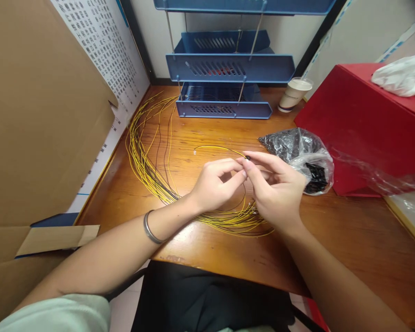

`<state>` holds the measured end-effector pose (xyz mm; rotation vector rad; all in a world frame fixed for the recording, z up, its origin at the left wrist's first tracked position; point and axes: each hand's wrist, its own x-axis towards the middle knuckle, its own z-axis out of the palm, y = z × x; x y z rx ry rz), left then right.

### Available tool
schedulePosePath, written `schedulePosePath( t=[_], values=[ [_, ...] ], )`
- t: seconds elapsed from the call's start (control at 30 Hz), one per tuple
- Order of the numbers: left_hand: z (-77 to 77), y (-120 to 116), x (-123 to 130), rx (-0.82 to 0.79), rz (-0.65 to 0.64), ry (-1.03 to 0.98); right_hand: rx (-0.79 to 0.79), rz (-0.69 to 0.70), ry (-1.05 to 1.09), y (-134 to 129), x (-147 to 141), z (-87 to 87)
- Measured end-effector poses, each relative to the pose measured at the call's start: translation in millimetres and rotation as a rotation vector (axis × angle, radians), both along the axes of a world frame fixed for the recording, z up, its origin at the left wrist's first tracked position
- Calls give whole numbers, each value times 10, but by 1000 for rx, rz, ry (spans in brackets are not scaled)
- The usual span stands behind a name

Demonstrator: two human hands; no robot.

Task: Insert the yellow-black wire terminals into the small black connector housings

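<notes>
My left hand (216, 184) and my right hand (278, 189) meet above the table, fingertips pinched close together. Between them runs a thin yellow and black wire (217, 147), its far end curving off to the left with a small clear tip. A small black piece (248, 158) shows at the fingertips of my right hand; its exact kind is too small to make out. Below my hands lies a large loose bundle of yellow and black wires (152, 182), which sweeps round to the back left. Some wire ends sit under my right hand.
A clear plastic bag (299, 140) with black pieces lies right of my hands, against a red box (332, 120). Behind stand a blue tiered tray rack (224, 110) and a paper cup (293, 94). Cardboard (48, 115) borders the left side.
</notes>
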<state>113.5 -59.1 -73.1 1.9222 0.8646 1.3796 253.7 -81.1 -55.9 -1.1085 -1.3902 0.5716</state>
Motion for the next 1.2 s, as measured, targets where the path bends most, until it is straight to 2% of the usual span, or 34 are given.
schedulePosePath(
  t=[0.7, 1.2],
  values=[
    [3, -10, -6, 28, 11, -14, 5, -17, -17, -30, -16, 27],
    [-1, -12, 7, 12, -31, 14, 22, -27, -28, -32, -10, 38]
  ],
)
